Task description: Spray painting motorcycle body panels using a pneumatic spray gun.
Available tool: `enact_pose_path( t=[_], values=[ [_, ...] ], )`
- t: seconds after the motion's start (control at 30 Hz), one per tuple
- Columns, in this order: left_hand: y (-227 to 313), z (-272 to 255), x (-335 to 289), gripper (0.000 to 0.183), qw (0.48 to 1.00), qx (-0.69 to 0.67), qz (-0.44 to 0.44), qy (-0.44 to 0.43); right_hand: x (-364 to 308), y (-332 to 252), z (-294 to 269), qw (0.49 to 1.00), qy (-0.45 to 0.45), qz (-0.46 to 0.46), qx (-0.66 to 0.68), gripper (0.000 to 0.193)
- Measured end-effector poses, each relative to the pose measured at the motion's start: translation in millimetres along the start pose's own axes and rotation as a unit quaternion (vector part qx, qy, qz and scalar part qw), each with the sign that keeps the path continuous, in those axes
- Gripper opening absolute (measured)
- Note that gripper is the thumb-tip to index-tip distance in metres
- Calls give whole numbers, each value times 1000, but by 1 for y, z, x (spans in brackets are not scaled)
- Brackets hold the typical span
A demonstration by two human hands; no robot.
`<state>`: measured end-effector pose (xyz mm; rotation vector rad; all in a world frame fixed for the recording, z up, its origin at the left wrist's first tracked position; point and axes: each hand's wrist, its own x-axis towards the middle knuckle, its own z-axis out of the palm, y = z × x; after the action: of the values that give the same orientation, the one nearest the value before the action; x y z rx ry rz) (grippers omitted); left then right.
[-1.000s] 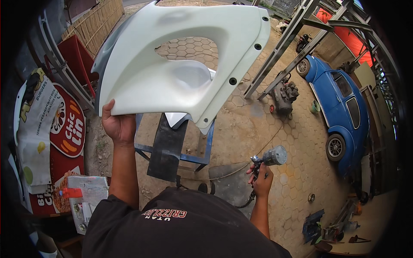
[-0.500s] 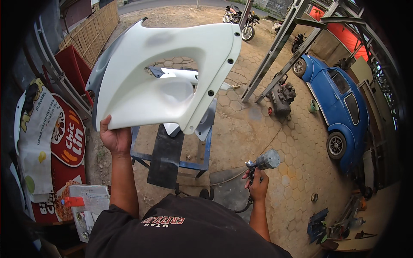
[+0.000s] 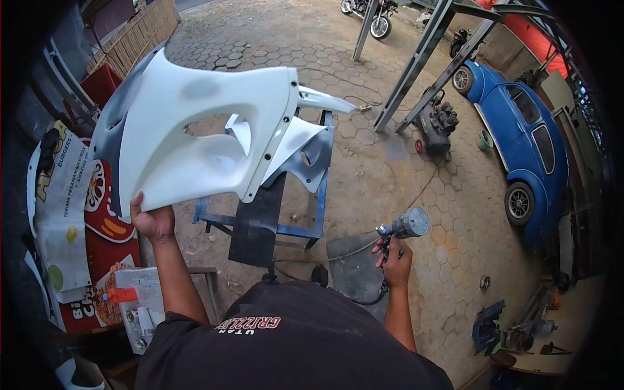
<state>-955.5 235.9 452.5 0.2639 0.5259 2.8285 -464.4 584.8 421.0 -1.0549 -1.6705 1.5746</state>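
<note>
White panel [image 3: 188, 162]: in the head view, held up over part of the blue stand [image 3: 300, 231].
Left hand [image 3: 155, 223]: thumb on the face, other fingers mostly hidden behind the lower-left corner.
Right hand [image 3: 396, 255]: wrapped around the spray gun [image 3: 403, 225].
Panel's handling: probably light, stiff — smooth, thin edges crackable.
Panel's best hold: lower rim — off the face.

White panel [image 3: 162, 146] lower, farther left
</note>
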Motion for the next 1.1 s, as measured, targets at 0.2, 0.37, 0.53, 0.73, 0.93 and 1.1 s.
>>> enact_pose_path(
  t=[0.2,0.37,0.53,0.73,0.93,1.1],
  values=[
    [44,-80,-43,61,989,86,6,118,5,3,-1,1000,-13,18,-7,48],
    [64,-148,-96,55,978,123,-27,165,16,-3,5,998,-47,27,-25,51],
    [50,-175,-136,52,961,150,-54,228,25,2,12,993,-101,38,-38,50],
    [21,-204,-152,49,950,142,-71,270,30,1,25,993,-105,5,-58,57],
    [10,-237,-160,49,943,121,-111,291,26,-5,24,986,-152,12,-69,51],
    [-14,-246,-151,51,945,140,-106,275,17,-3,28,986,-146,17,-76,50]
  ],
)
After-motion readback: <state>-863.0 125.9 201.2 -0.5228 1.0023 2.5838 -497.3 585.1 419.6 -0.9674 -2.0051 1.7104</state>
